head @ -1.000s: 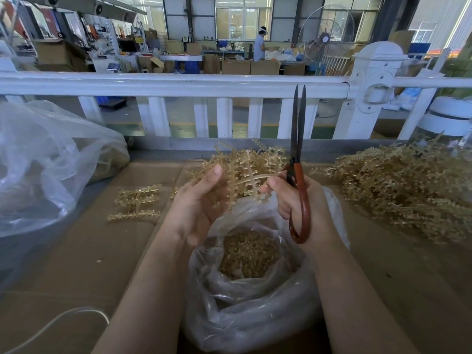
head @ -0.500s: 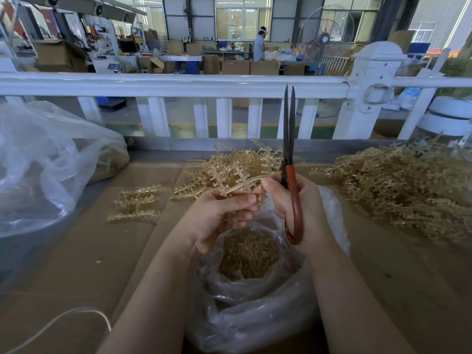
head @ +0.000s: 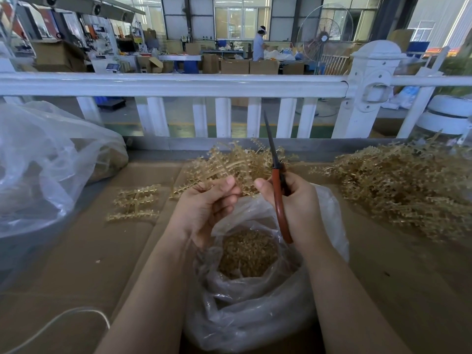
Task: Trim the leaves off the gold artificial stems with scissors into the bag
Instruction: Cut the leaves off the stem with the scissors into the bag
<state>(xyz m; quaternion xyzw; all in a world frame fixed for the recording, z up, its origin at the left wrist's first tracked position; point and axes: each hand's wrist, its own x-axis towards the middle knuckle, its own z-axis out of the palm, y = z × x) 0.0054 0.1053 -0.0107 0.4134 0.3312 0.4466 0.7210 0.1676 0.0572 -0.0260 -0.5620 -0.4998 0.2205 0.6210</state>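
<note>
My left hand (head: 204, 208) pinches a gold artificial stem (head: 229, 166) between thumb and fingers, above the clear plastic bag (head: 255, 310). The bag stands open between my forearms and holds a heap of cut gold leaves (head: 247, 254). My right hand (head: 293, 203) grips red-handled scissors (head: 278, 190). Their dark blades are closed and point up and slightly left, just right of the held stem.
A big pile of gold stems (head: 403, 192) lies at the right on the cardboard-covered table (head: 89, 264). Several bare trimmed stems (head: 135, 205) lie at the left. A large clear bag (head: 43, 169) fills the far left. A white railing (head: 178, 84) runs behind. A white cord (head: 63, 320) crosses bottom left.
My left hand went from open beside the stem to pinching it. The scissors tilted from upright to leaning left, and both hands came closer together over the bag.
</note>
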